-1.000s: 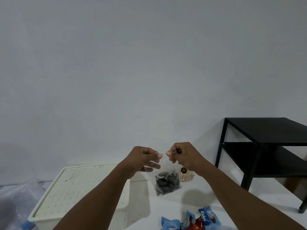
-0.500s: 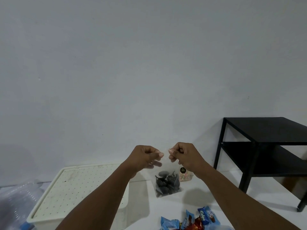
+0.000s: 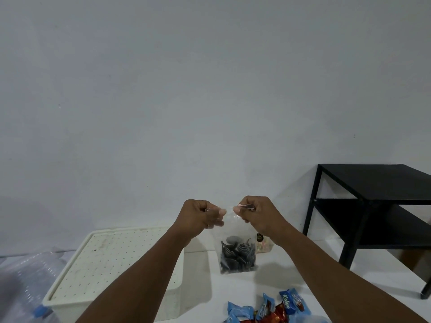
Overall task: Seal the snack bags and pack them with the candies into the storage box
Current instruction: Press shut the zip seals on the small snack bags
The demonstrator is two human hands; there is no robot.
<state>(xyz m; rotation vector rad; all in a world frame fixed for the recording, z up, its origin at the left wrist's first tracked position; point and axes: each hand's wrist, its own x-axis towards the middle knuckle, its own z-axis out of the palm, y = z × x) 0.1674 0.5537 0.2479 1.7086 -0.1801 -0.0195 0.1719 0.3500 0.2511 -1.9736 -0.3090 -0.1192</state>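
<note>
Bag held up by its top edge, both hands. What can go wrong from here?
1. The left hand and right hand pinch the bag at its top with a gap between them. That middle stretch may stay unsealed and leak cookies later.
2. The bag hangs in the air, so a slipped pinch could drop it and break cookies.
3. The box looks lidded and both hands are busy, so packing may stall.
</note>
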